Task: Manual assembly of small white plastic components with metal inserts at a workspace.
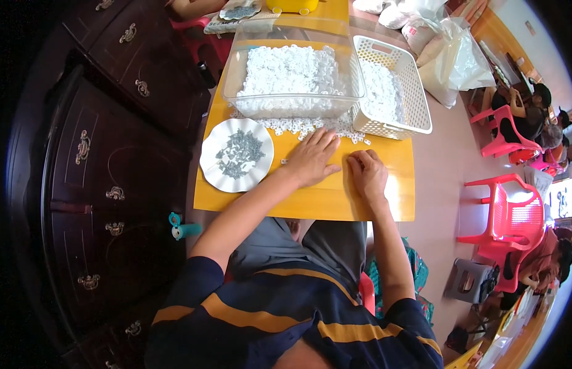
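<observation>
My left hand (312, 157) lies flat on the yellow table (310, 203), fingers spread, fingertips touching a scatter of small white plastic rings (298, 126). My right hand (367, 172) rests beside it with fingers curled down on the tabletop; whether it pinches a small piece cannot be made out. A white paper plate (206, 154) holding several small grey metal parts (238, 154) sits just left of my left hand.
A clear plastic tub (292, 37) and a white perforated basket (415, 92), both filled with white pieces, stand at the table's far side. Dark wooden drawers (101, 184) stand to the left. Red plastic chairs (507, 215), white sacks and seated people are to the right.
</observation>
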{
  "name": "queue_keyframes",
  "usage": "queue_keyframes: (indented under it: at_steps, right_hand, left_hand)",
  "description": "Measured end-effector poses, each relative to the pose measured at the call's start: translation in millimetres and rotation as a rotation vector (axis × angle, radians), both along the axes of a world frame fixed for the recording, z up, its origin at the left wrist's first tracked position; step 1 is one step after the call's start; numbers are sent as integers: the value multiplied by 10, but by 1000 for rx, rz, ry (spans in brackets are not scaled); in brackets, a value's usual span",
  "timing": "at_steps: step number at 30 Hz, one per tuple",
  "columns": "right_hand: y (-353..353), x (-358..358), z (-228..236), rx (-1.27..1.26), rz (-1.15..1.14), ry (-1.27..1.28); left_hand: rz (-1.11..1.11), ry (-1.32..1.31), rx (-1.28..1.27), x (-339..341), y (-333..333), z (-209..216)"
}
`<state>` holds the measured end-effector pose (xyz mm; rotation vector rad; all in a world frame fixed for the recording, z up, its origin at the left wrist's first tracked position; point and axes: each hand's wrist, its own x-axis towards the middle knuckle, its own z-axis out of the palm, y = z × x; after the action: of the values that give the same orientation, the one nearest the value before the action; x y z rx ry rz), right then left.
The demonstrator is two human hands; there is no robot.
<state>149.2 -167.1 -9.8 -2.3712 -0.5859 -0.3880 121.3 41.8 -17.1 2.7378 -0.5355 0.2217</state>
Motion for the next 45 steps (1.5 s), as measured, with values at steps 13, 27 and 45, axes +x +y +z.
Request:
queue_keyframes:
  at_steps: [13, 27, 45]
  right_hand:
    - [-101, 45, 39, 210, 12, 56]
    - [-121, -14, 34, 240, 8, 65]
    - [-155, 103, 75, 33, 31, 107]
  left_hand:
    - [161, 42, -115, -937, 107, 274]
    - [213, 38, 12, -329, 98, 174]
    - [108, -67, -177, -943, -52, 165]
